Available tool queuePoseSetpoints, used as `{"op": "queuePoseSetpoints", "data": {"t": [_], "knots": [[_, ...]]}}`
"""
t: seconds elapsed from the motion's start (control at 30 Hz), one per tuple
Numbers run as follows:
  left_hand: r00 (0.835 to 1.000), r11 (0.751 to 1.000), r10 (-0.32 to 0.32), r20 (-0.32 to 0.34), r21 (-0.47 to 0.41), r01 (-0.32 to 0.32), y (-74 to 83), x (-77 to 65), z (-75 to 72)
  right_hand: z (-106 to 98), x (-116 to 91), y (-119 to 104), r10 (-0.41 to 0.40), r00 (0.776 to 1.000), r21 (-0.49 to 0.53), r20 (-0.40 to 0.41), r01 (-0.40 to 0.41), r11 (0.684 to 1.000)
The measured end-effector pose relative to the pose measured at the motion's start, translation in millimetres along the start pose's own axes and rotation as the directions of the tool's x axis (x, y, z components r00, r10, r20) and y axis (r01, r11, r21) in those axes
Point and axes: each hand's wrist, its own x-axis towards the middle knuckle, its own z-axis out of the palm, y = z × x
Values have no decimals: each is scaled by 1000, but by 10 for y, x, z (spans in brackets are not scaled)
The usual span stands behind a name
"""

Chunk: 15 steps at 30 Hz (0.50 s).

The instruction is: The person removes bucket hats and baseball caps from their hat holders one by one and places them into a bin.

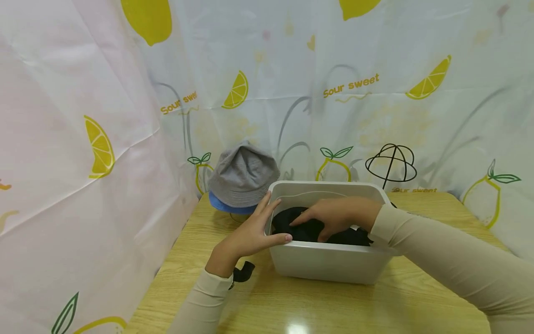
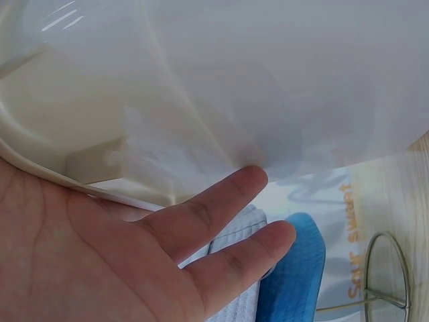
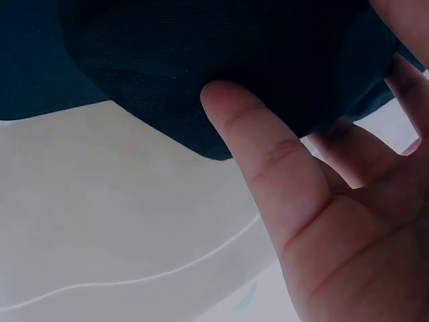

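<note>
A light-grey plastic bin [image 1: 329,262] stands on the table with dark cloth inside, apparently a black hat [image 1: 292,215], its full shape hidden. My right hand [image 1: 340,213] reaches in over the rim. In the right wrist view, one digit lies on the face of the black hat [image 3: 167,74] while other fingers pass behind its edge, so the hand appears to grip it. My left hand [image 1: 250,234] touches the bin's left front corner, thumb along the front rim and the other fingers extended against the side. Those straight fingers show in the left wrist view.
A grey bucket hat [image 1: 244,174] sits over a blue hat [image 1: 221,204] on a stand behind the bin's left side. A black wire hat stand [image 1: 391,164] rises behind the right corner. Lemon-print curtains [image 1: 258,55] enclose the wooden table [image 1: 292,306].
</note>
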Motion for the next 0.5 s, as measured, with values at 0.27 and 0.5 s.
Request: {"op": "queuePoseSetpoints", "data": {"t": [0.27,0.5], "knots": [[1000,1000,-8,6,-1,8,-11,-9,2,60,90,-31,-19,999,-29,32,20,999],[1000,1000,-1,15,5,0,5,5,-13,61,121,-78,-5,998,-38,59,8,999]]}}
